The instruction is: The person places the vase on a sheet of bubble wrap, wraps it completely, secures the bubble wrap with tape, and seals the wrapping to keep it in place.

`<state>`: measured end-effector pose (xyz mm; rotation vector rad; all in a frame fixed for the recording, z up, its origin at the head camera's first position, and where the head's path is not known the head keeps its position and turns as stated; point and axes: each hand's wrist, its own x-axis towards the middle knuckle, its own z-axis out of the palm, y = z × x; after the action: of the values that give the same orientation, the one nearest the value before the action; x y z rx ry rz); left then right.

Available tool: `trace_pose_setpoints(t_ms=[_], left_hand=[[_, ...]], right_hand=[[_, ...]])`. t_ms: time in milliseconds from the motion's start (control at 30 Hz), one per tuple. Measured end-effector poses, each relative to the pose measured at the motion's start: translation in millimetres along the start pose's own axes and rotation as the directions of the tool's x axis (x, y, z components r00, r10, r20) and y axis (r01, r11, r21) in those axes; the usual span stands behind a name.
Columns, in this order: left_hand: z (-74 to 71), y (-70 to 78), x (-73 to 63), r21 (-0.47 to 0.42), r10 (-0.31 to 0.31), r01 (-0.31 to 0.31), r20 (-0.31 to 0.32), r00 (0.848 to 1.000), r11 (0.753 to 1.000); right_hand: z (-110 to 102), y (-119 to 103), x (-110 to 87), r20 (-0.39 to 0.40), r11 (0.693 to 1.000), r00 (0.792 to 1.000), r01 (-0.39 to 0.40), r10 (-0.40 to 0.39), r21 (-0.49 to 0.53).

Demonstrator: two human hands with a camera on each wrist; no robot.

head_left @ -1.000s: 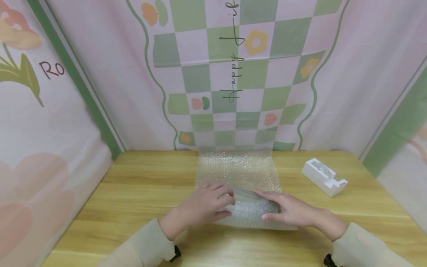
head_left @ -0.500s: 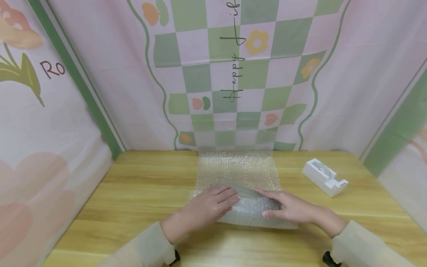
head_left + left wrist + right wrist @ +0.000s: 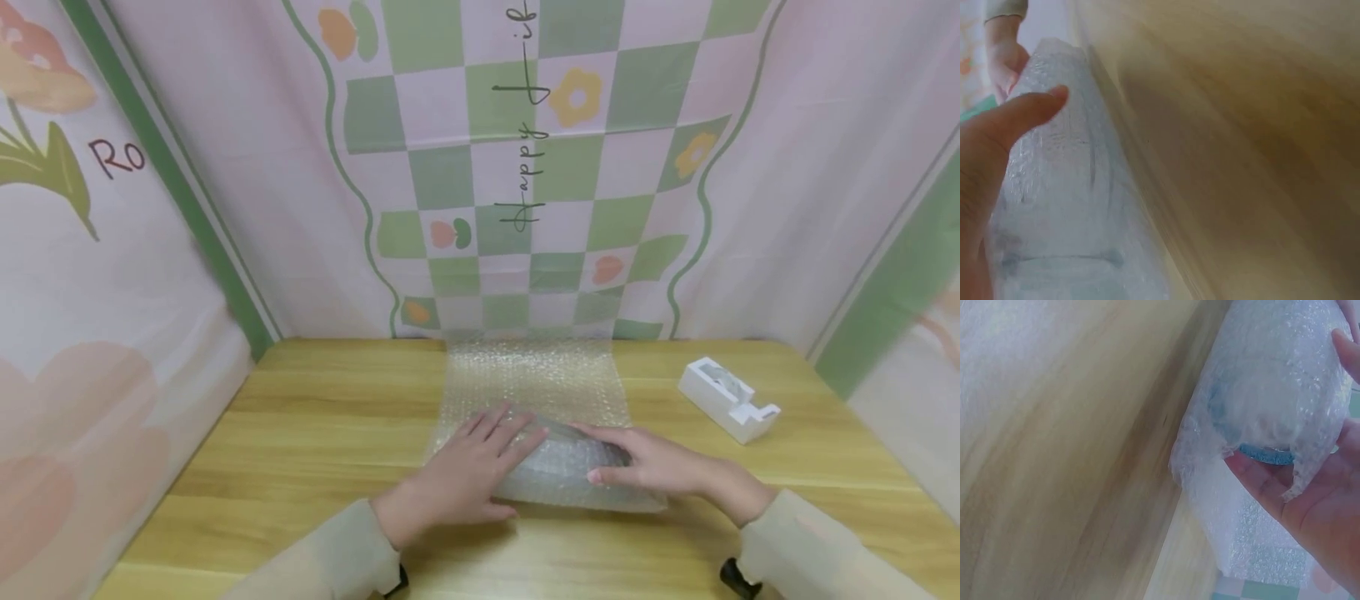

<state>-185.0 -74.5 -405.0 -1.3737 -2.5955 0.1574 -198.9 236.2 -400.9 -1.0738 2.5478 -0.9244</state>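
A strip of bubble wrap (image 3: 536, 383) runs from the back of the table toward me. Its near part is rolled around a see-through, rounded object, making a bundle (image 3: 558, 467). A bluish curved rim (image 3: 1266, 454) peeks out at the bundle's right end in the right wrist view; what the object is cannot be told. My left hand (image 3: 468, 471) lies over the bundle's left part, fingers spread, thumb toward the near side. My right hand (image 3: 660, 467) holds the right end, with the thumb in front and the fingers over the top and behind.
A white tape dispenser (image 3: 727, 400) stands on the wooden table (image 3: 322, 433), to the right of the wrap. Behind the table hangs a printed curtain (image 3: 517, 167), and more printed cloth (image 3: 150, 333) borders the left side.
My left hand's fingers have gone from bent to spread out over the bundle, and the thumb has moved toward me. My right hand stays nearly still at the other end.
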Motion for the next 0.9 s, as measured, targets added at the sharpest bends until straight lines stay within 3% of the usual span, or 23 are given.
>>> trace_pose_setpoints(t_ms=[167, 333, 567, 733, 900], left_hand=[[2.0, 1.3, 5.9, 0.027, -0.059, 0.059, -0.005, 0.998, 0.998], [4.3, -0.1, 10.7, 0.000, -0.092, 0.092, -0.043, 0.995, 0.996], [6.9, -5.8, 15.2, 0.009, -0.067, 0.068, -0.100, 0.993, 0.998], [8.0, -8.6, 17.8, -0.019, -0.062, 0.060, -0.092, 0.994, 0.998], [6.5, -11.0, 19.0, -0.062, -0.065, 0.060, -0.082, 0.995, 0.996]], right_hand=[[-0.9, 1.9, 1.6, 0.014, 0.999, 1.000, -0.027, 0.027, 0.039], [-2.0, 4.0, 3.3, 0.032, 0.995, 0.998, -0.055, 0.052, 0.083], [-2.8, 1.6, 4.5, 0.056, 0.994, 0.996, -0.069, 0.064, 0.088], [-2.5, -0.2, 2.5, 0.049, 0.994, 0.996, -0.082, 0.078, 0.074], [-4.6, -2.0, -1.0, 0.031, 0.991, 0.990, -0.136, 0.136, -0.010]])
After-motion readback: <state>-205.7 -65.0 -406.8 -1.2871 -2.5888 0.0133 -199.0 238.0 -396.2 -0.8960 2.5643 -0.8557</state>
